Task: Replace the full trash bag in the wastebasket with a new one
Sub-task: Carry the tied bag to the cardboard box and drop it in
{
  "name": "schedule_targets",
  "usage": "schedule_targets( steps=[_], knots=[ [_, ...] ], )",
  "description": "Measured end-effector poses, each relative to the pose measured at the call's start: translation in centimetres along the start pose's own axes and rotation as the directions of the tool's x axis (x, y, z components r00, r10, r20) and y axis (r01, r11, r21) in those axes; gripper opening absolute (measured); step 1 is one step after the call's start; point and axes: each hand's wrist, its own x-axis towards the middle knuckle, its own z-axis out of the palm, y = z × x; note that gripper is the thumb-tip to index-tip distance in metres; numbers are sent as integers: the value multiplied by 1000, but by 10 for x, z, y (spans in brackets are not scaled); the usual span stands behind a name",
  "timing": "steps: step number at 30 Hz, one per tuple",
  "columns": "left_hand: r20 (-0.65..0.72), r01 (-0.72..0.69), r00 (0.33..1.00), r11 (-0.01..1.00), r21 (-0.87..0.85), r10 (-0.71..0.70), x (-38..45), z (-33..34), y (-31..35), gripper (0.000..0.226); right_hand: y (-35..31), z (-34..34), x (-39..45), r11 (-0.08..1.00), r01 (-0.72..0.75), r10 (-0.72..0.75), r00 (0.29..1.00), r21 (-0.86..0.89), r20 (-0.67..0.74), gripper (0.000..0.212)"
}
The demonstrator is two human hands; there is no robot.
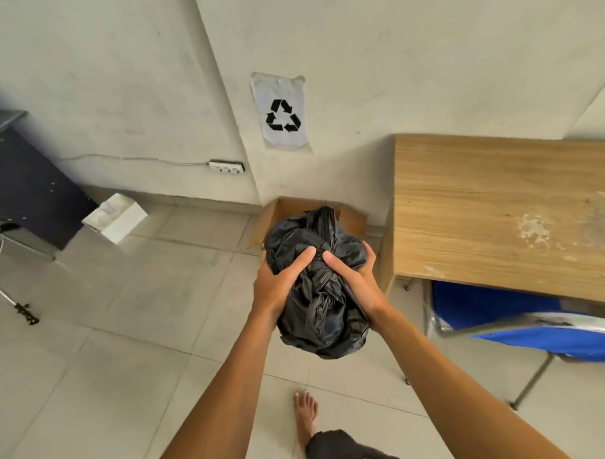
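We note a wooden table at three o'clock and a cardboard box at twelve, partly hidden behind the black trash bag. Both arms reach forward. Our left hand and right hand cup the knotted bag between them, fingers curled closed against its sides.

Hands: two, the left hand and the right hand
Black trash bags: one, knotted
Cardboard boxes: one, brown, open
White boxes: one, on the floor
Tabletops: one, wooden
Blue chairs: one
Recycling signs: one, on the wall
Power strips: one
Bare feet: one
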Motion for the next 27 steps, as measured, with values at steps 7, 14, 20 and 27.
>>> schedule_targets(
  steps=[7, 14, 20, 27],
  knots=[
    [60, 38, 997, 999, 23, -40, 126, -65, 43, 77, -22, 84, 113, 1000, -7, 7, 998, 6, -66, 106],
    [190, 68, 979, 997, 44, -75, 264, -98, 68, 60, -35, 135, 232, 999, -34, 36, 983, 13, -181, 113],
    [321, 90, 938, 988, 129, -128, 406, -105, 68, 60, -31, 151, 352, 996, -77, 89, 955, 55, -284, 119],
    [364, 109, 915, 975, 194, -175, 549, -84, 49, 64, -19, 143, 487, 988, -127, 151, 920, 89, -362, 122]
  ],
)
